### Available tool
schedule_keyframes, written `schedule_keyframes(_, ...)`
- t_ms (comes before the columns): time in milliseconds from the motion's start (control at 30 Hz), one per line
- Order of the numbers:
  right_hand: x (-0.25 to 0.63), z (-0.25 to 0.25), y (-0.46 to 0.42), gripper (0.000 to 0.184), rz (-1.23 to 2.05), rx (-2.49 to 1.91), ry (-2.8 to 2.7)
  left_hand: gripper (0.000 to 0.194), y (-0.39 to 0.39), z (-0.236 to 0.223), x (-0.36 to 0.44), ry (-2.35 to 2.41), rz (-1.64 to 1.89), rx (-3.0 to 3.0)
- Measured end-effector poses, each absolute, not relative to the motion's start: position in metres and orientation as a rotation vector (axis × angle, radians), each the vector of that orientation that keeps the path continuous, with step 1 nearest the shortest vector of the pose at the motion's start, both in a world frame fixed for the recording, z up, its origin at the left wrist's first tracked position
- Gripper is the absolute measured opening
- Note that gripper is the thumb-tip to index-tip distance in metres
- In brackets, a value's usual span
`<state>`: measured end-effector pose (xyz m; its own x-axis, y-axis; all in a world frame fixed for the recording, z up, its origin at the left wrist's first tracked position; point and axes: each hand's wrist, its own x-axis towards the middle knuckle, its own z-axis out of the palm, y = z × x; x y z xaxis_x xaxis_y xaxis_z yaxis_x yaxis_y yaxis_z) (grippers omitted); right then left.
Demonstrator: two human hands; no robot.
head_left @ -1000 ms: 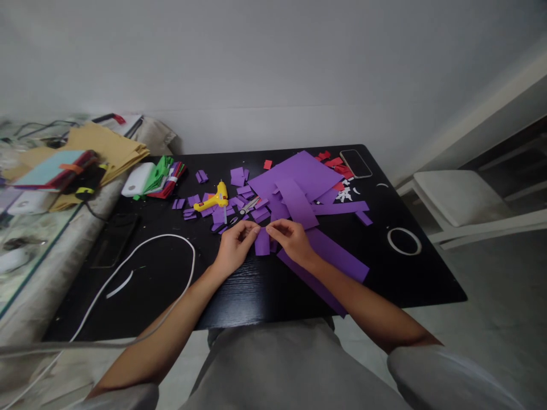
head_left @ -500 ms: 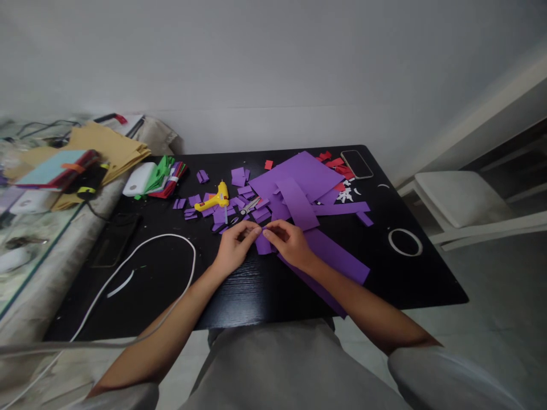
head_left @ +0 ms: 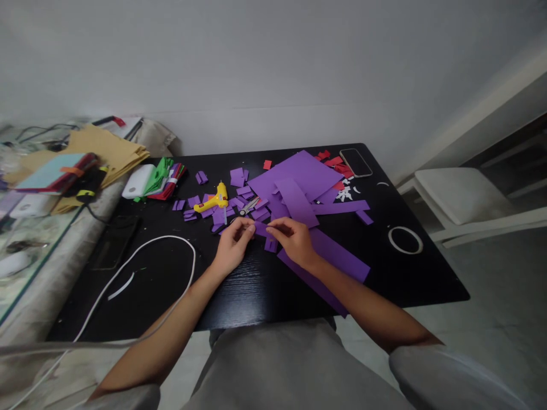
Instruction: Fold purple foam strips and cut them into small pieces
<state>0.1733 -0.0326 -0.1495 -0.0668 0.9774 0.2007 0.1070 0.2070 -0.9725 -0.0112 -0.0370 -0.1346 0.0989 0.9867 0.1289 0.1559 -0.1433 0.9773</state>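
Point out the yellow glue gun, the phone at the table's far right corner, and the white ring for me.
Yellow glue gun (head_left: 220, 196): head view, on its body.
Phone (head_left: 356, 163): head view, on its screen.
White ring (head_left: 392, 244): head view, on the left part of its band.

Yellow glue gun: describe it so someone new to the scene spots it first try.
On the black table, look beyond the left hand and a bit to its left, where small purple paper pieces are scattered. The glue gun lies among them, nozzle toward the wall, left of the scissors. It's the only bright yellow thing there.
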Motion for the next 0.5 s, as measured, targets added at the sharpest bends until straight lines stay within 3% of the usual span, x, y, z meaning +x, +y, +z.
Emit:
schedule_keyframes(200, 0.1743, -0.1478, -0.0357, 0.011, 0.822, -1.079, -1.562, 0.023, -0.0365, -0.1384, -0.0144, 1.223, 1.200, 1.520)
schedule_keyframes(500, 0.1710, -0.1481, -0.0354, 0.019, 1.020, -1.096, -1.410, 0.025, -0.0362, -0.1356, -0.0122, 1.187, 1.232, 1.462)
